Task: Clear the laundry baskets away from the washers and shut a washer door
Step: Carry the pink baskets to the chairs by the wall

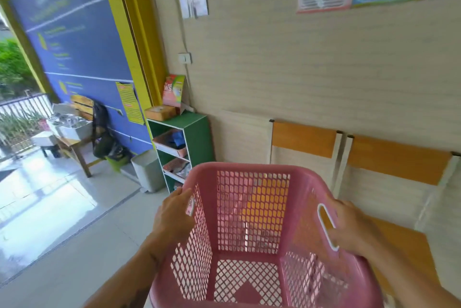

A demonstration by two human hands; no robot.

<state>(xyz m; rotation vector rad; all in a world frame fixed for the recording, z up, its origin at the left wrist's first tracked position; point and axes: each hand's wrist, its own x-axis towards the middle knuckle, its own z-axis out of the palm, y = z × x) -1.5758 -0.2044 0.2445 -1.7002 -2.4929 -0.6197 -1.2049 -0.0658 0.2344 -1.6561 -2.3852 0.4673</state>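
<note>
Just right of the green shelf unit (197,138), both hands, left hand (174,215) and right hand (354,228), are gripping the empty pink laundry basket (252,208), fingers closed through its side handles; swinging it could be clipping the orange chairs (304,138).

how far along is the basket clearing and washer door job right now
Done: nothing can be confirmed; no washers or washer door are in view. In hand: the empty pink laundry basket is carried by both handles, left hand and right hand, facing a wall with orange chairs and a green shelf. Left: setting this basket down, any other baskets, and shutting the door, none of which shows here.
</note>
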